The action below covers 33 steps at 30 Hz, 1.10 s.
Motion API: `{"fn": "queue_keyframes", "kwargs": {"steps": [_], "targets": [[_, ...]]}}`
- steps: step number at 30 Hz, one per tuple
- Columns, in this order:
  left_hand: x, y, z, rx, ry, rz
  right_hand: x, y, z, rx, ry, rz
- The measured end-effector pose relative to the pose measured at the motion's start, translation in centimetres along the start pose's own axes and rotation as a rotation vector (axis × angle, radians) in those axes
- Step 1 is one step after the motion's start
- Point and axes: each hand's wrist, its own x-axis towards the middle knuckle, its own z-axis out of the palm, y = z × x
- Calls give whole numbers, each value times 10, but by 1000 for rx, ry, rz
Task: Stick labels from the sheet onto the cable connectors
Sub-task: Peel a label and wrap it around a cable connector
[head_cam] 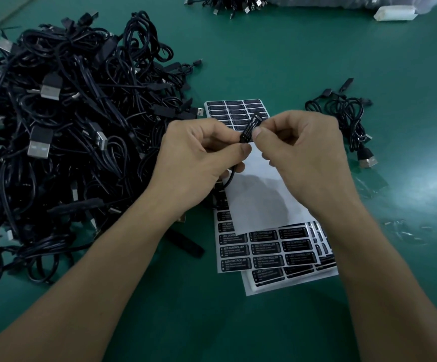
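Holding: left hand (pixel 201 150) and right hand (pixel 298 150) meet at frame centre, both on one connector (pixel 256 118).
Left fingers: curled; thumb and forefinger pinch the connector's lower end.
Right fingers: curled; thumb and forefinger pinch its middle, thumbnail facing the camera.
Connector pose: black, slim, tilted, with its free end toward the upper right; held up above the sheet (pixel 228 108).
Label state: a black label (pixel 248 129) with white print lies along the connector's face. Cannot tell whether it is fully stuck down.
Lead: a cable (pixel 229 178) drops from the connector's lower end past the left palm.
Sheet detail: centre of frame, under the hands. Rows of black labels at its far end, bare white backing in the middle.
Below centre: a stack (pixel 264 246) of further label sheets, overlapping and skewed, printed "LED CONTROLLER".
Left half: a large pile (pixel 68 126) of tangled black cables with USB plugs.
Right of centre: a small bundle (pixel 348 121) of cables, apart from the hands.
Surface: green table (pixel 316 61).
Top edge: another cable bunch (pixel 233 3) at top centre; a white block (pixel 395 13) at upper right.
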Motion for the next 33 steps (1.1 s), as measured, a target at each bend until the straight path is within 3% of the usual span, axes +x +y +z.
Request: {"fn": "queue_keyframes", "kwargs": {"steps": [22, 33], "targets": [[0, -1, 0, -16, -4, 18, 0, 3, -2, 132, 51, 74], [-1, -2, 1, 51, -10, 33, -1, 2, 0, 294, -30, -46]]}}
